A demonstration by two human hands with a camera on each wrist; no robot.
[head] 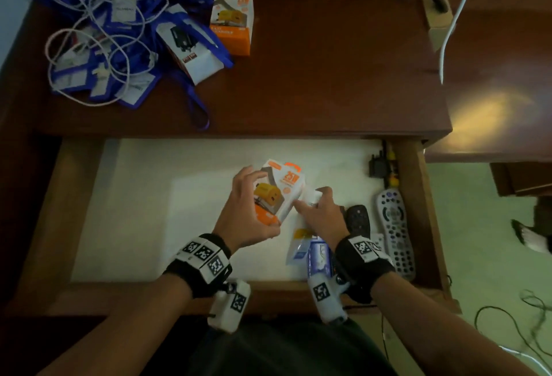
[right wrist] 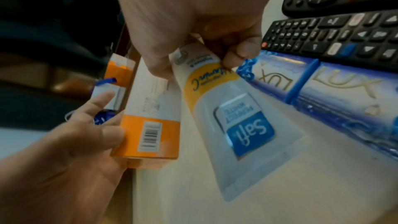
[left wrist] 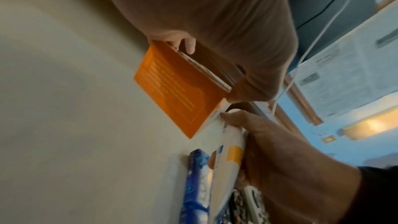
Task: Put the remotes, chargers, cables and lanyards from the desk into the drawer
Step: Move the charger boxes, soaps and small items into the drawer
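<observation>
Over the open drawer [head: 89, 196], my left hand [head: 249, 205] grips an orange and white charger box [head: 279, 193], tilted above the white liner. The same box [left wrist: 178, 91] fills the left wrist view and shows its barcode side [right wrist: 150, 108] in the right wrist view. Right beside it, my right hand [head: 316, 206] pinches a white tube [right wrist: 237, 117] near its cap; the tube's tail [head: 298, 245] lies on the liner. A black remote [head: 357, 220] and a grey remote [head: 394, 226] lie at the drawer's right. Blue lanyards and white cables [head: 98, 46] are piled on the desk's far left.
A blue soap pack [head: 321, 256] lies between the tube and the remotes. On the desk stand another orange charger box [head: 233, 26] and a white charger box [head: 191, 46]. A black plug [head: 378, 163] sits in the drawer's far right corner. The drawer's left half shows bare liner.
</observation>
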